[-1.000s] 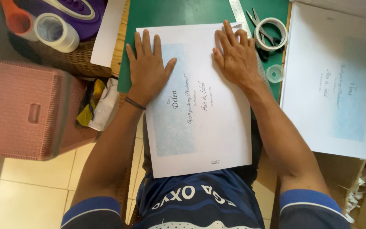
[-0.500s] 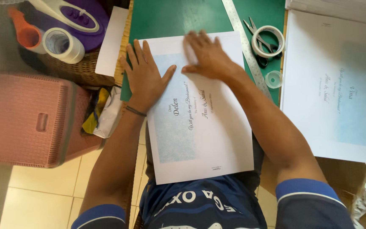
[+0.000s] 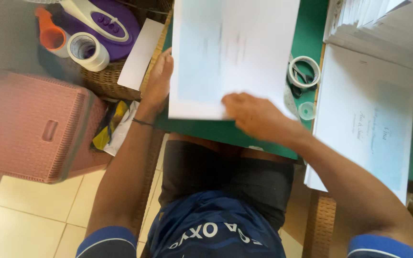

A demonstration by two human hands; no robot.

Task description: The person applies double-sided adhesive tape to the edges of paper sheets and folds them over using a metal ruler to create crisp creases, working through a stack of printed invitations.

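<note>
On the green table (image 3: pixel 311 33), everything hangs around one white sheet (image 3: pixel 235 52), and that sheet has moved: a second ago it lay flat under two spread palms, near the person's lap; now it sits further up the table, blurred with motion, its near edge about level with the wrists. To my eye the smoothing is over and the sheet is being slid or lifted away.

Left of the sheet and lower stands a pink plastic stool (image 3: pixel 34 126). Right of it a stack of printed pages (image 3: pixel 364 124) lies in an open box. Up and to the left of the sheet, a wicker basket (image 3: pixel 103 79) holds a purple case and a roll of tape (image 3: pixel 88 51).

At the sheet's near right corner the right hand (image 3: pixel 254 114) lies on the paper, fingers drawn together and bent; whether they pinch the edge I cannot tell through the blur. At its left edge the left hand (image 3: pixel 158 81) lies flat, fingers together, tips partly tucked beneath the paper. Just right of the sheet lies a smaller tape ring (image 3: pixel 304 71) over scissors.
</note>
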